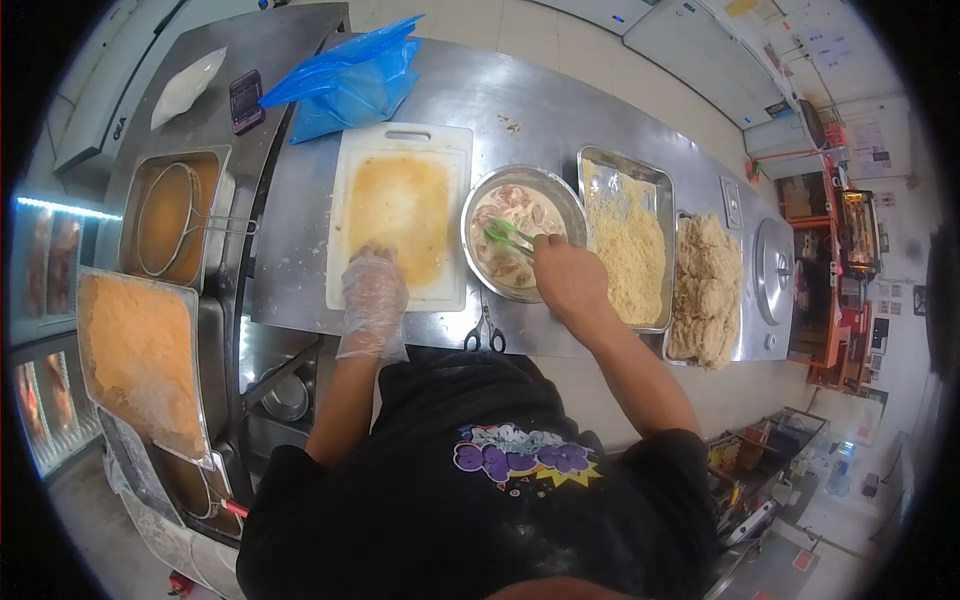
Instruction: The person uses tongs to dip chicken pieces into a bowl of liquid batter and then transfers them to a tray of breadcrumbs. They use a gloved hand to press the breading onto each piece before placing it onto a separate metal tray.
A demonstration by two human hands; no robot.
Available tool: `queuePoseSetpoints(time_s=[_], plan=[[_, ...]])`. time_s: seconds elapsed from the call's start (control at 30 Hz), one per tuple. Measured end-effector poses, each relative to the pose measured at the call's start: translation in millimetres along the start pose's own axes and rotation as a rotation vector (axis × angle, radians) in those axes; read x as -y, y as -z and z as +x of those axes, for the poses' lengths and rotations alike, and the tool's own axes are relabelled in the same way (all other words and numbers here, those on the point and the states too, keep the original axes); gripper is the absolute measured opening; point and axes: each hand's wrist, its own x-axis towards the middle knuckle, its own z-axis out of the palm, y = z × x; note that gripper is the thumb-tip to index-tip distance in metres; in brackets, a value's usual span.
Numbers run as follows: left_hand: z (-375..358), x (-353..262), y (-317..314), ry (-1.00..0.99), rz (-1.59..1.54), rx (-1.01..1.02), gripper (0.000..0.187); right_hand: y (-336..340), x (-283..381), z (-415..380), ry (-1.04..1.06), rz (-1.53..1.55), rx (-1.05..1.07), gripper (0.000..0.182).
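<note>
Head: steel table (pixel 478 88); tiled floor (pixel 540 40).

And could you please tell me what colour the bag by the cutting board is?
The bag is bright blue, clearest in the head view.

"GEA" logo (pixel 119 128) on wht freezer (pixel 92 130), apprx.

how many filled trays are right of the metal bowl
2. The tray of pale crumbs stands right beside the metal bowl, and the tray heaped with coated lumps is on its far side from the bowl. No other filled one shows on that side.
</note>
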Motion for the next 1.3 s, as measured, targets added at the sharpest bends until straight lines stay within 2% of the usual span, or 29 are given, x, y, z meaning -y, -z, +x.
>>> queuePoseSetpoints(time_s=[0.17, 0.3, 0.37, 0.43, 0.47, 0.53, 0.57, 0.63, 0.8, 0.9, 0.97, 1.17, 1.3], plan=[[0.8, 0.7, -8.9, 0.038, 0.001, -0.011, 0.033, 34.7, -21.2, -7.2, -0.019, 0.041, 0.020, 0.014], [-1.6, -3.2, -9.9, 0.060, -0.004, -0.035, 0.032, 57.8, -58.5, -26.3, -0.084, 0.241, 0.072, 0.023], [-3.4, -1.5, -13.4, -0.053, 0.028, -0.176, 0.029, 59.4, -73.7, -34.0, -0.102, 0.326, 0.084, 0.026], [-2.3, -0.5, -17.2, -0.021, 0.016, -0.164, 0.028, 60.6, -81.2, -42.1, -0.284, 0.394, 0.033, 0.028], [-1.4, -0.5, -19.6, 0.004, 0.004, -0.155, 0.028, 56.0, -82.9, -45.4, -0.279, 0.393, 0.036, 0.028], [-1.3, 0.8, -24.8, 0.020, -0.003, -0.169, 0.028, 38.5, -87.3, -53.2, -0.186, 0.239, -0.166, 0.029], [-1.1, -3.4, -21.8, 0.031, -0.011, -0.185, 0.028, 31.5, -86.3, -55.7, -0.192, 0.240, -0.164, 0.029], [-3.0, -10.6, -13.0, 0.022, 0.018, -0.152, 0.028, 21.3, -79.7, -58.8, -0.141, 0.141, -0.034, 0.030], [0.7, -10.0, -25.0, 0.090, 0.073, -0.114, 0.034, 43.2, -79.6, -65.2, -0.092, 0.230, 0.000, 0.031], [2.1, -8.2, -34.4, 0.100, 0.085, -0.125, 0.035, 50.2, -91.1, -44.6, -0.213, 0.306, 0.069, 0.032], [4.4, -3.8, -45.1, 0.229, -0.099, -0.149, 0.034, 36.7, -94.9, -25.7, -0.278, 0.277, 0.176, 0.033], [-2.8, -19.4, -21.3, 0.077, 0.054, -0.194, 0.029, 16.9, -83.5, -18.0, -0.203, 0.313, 0.185, 0.026], [-3.3, -21.3, -20.4, 0.071, 0.079, -0.189, 0.027, 53.1, -88.4, -39.7, -0.182, 0.291, 0.079, 0.022]])
